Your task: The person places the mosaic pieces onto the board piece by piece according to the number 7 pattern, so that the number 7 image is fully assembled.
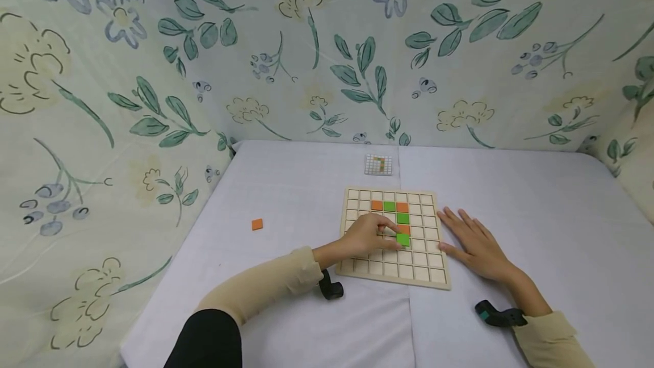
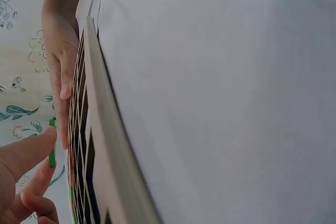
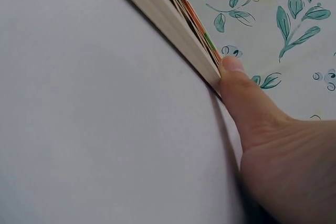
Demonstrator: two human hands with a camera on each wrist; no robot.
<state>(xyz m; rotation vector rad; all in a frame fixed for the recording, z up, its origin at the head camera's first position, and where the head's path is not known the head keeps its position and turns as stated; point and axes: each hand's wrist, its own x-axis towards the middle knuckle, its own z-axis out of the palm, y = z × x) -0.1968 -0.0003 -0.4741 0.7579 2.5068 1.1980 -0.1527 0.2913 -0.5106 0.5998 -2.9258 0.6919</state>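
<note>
My left hand (image 1: pixel 367 235) reaches over a wooden grid board (image 1: pixel 442 266) and pinches a green square tile (image 1: pixel 403 240) between thumb and finger. In the left wrist view the green tile (image 2: pixel 52 143) stands on edge, a little apart from the board's surface. Orange and green tiles lie in the grid: a row across the top ending in an orange tile (image 1: pixel 402 207), then a green tile (image 1: pixel 403 218) and an orange tile (image 1: pixel 403 229) below it. My right hand (image 1: pixel 477 247) lies with fingers spread at the board's right edge, its thumb (image 3: pixel 233 69) touching the frame.
One loose orange tile (image 1: pixel 257 224) lies on the white tablecloth (image 1: pixel 286 186) to the left. Behind the board is a small card (image 1: pixel 378 164) printed with a grid and coloured squares. A floral cloth (image 1: pixel 306 44) hangs behind the table.
</note>
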